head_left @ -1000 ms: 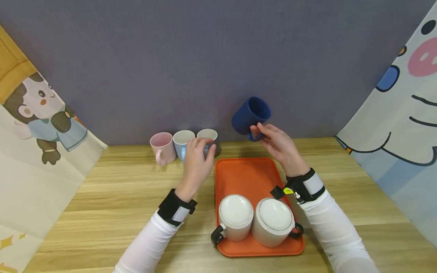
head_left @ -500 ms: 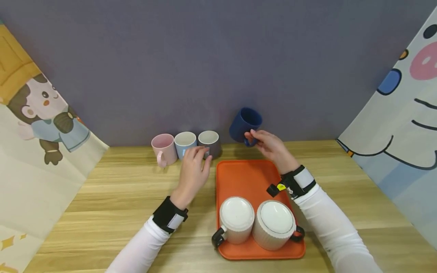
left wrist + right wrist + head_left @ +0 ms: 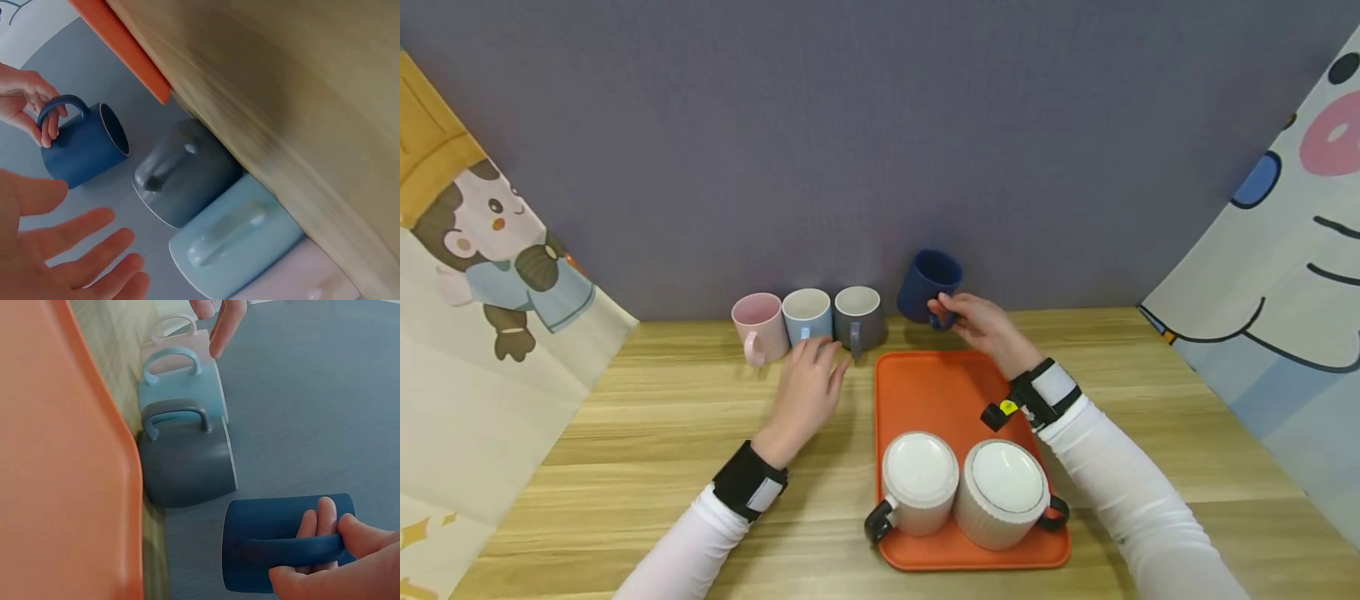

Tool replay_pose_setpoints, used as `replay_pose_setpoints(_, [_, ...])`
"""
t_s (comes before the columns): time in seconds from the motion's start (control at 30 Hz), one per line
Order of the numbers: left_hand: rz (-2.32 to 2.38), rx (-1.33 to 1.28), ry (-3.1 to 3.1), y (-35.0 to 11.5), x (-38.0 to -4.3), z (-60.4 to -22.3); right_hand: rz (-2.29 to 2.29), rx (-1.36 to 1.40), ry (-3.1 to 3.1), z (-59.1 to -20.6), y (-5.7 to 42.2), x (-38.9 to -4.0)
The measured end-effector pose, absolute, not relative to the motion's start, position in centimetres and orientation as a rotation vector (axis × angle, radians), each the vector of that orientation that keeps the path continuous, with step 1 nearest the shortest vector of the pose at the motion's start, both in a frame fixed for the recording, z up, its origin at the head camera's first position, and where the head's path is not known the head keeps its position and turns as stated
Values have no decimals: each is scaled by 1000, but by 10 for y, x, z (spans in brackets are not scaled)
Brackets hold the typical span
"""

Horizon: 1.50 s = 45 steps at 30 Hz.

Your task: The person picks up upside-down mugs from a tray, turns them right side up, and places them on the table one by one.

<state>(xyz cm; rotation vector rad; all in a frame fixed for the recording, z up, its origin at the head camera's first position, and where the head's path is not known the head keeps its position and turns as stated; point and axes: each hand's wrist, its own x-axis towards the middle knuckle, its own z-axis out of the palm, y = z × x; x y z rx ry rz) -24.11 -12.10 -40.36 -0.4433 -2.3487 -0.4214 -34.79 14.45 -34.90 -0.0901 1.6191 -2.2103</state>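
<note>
By its handle, my right hand [image 3: 988, 329] holds a dark blue mug [image 3: 922, 287], slightly tilted above the table's back edge, right of a row of mugs. That row runs from a pink mug [image 3: 760, 325] through a light blue mug [image 3: 807, 313] to a grey mug [image 3: 861, 321], upright and side by side with handles facing me. My left hand [image 3: 805, 392] hovers in front of the light blue mug, fingers relaxed and holding nothing. In the left wrist view its spread fingers [image 3: 94, 250] stand apart from the mugs. The right wrist view shows fingers through the dark blue mug's handle [image 3: 290, 551].
An orange tray [image 3: 940, 379] lies on the wooden table [image 3: 647, 467] below my right hand. Two upside-down whitish mugs, a left one [image 3: 921, 479] and a right one [image 3: 1003, 492], stand at its near end, black handles outward. A grey wall [image 3: 880, 150] rises behind.
My right hand has lowered the dark blue mug and brought it left, closer to the grey mug. My left hand has drawn down and left, away from the grey mug.
</note>
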Motion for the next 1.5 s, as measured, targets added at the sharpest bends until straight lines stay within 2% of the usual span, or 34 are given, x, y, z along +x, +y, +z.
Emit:
replay_pose_setpoints(0.83, [-247, -333, -2627, -156, -227, -408, -2179, 29, 1637, -369, 116, -359])
replay_pose_setpoints(1.07, [-245, -309, -2620, -165, -225, -408, -2147, -11, 1668, -395, 116, -380])
replay_pose_setpoints(1.3, [-247, -298, -2600, -175, -221, -408, -2159, 87, 1659, -379, 107, -361])
replay_pose_setpoints(1.5, [-246, -264, -2640, -184, -217, -408, -2152, 125, 1707, -383, 104, -363])
